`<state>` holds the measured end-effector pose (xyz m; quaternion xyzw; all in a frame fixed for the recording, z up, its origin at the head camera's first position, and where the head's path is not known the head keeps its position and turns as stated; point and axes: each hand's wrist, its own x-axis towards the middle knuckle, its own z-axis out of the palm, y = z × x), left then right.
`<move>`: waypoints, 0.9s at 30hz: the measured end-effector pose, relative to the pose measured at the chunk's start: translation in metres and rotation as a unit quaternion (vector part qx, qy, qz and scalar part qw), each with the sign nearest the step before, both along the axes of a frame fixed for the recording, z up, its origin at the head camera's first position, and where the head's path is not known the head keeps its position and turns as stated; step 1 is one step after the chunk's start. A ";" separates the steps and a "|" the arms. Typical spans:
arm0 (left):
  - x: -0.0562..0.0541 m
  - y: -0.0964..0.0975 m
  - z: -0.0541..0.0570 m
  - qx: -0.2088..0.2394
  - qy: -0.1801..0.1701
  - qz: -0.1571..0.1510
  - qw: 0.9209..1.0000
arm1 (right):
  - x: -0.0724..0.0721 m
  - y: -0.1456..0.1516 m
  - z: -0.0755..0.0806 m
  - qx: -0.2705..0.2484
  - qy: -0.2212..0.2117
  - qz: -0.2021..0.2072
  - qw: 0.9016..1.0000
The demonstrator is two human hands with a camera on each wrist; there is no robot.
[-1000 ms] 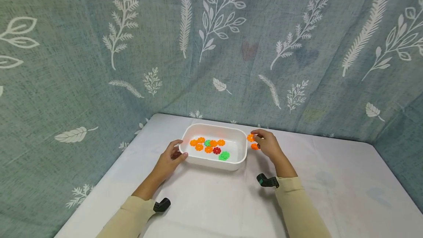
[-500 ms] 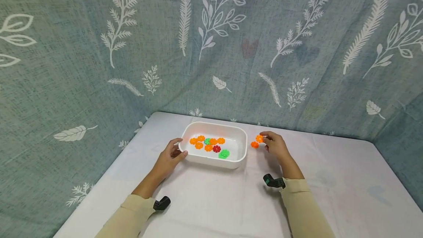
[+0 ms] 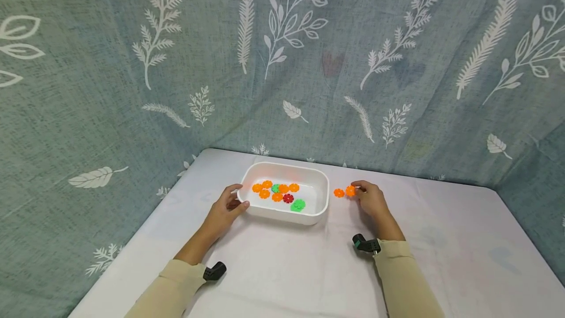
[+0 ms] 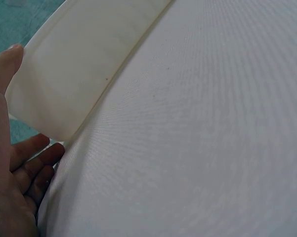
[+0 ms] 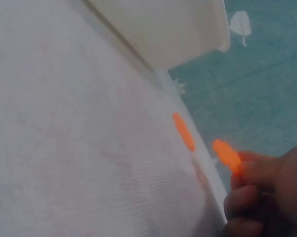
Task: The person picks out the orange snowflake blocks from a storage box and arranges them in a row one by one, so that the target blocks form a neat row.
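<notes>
A white plastic tub (image 3: 282,216) stands on the cloth-covered table. My left hand (image 3: 223,215) grips its left end, thumb at the near corner and fingers around the far side; the left wrist view shows the thumb against the tub wall (image 4: 74,64). To the right of the tub, my right hand (image 3: 372,200) pinches an orange flower-shaped disc (image 3: 350,191) between thumb and forefinger. Another orange flower disc (image 3: 339,193) lies on the cloth between that hand and the tub. Both orange discs appear edge-on in the right wrist view, the pinched disc (image 5: 227,155) raised off the cloth.
Inside the tub lie several orange flower discs (image 3: 277,197), a red disc (image 3: 288,198) and green discs (image 3: 298,205). Behind the table hangs a grey-green curtain (image 3: 309,87) with white leaf prints. A pale cloth (image 3: 282,269) covers the table.
My right hand has moved right, away from the tub, carrying the pinched orange disc with it. The other orange disc stays by the tub. My left hand keeps its grip.
</notes>
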<state>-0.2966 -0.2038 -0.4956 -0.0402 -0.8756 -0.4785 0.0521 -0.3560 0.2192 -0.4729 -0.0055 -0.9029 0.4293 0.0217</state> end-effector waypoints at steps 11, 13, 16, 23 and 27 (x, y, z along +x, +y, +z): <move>0.001 0.000 -0.001 0.001 0.004 -0.002 1.000 | -0.003 -0.002 -0.010 0.072 -0.003 -0.042 0.997; 0.001 0.000 -0.001 0.000 0.002 0.000 1.000 | -0.003 -0.002 -0.010 0.075 -0.011 -0.048 0.996; 0.000 0.000 -0.001 0.002 0.001 0.002 1.000 | -0.003 -0.003 -0.010 0.080 -0.020 -0.056 0.995; -0.002 -0.001 -0.003 0.003 0.003 -0.001 1.000 | -0.002 -0.002 -0.011 0.085 -0.011 -0.079 0.993; -0.002 -0.001 -0.003 0.003 0.001 -0.002 1.000 | 0.000 -0.001 -0.012 0.073 0.003 -0.084 0.994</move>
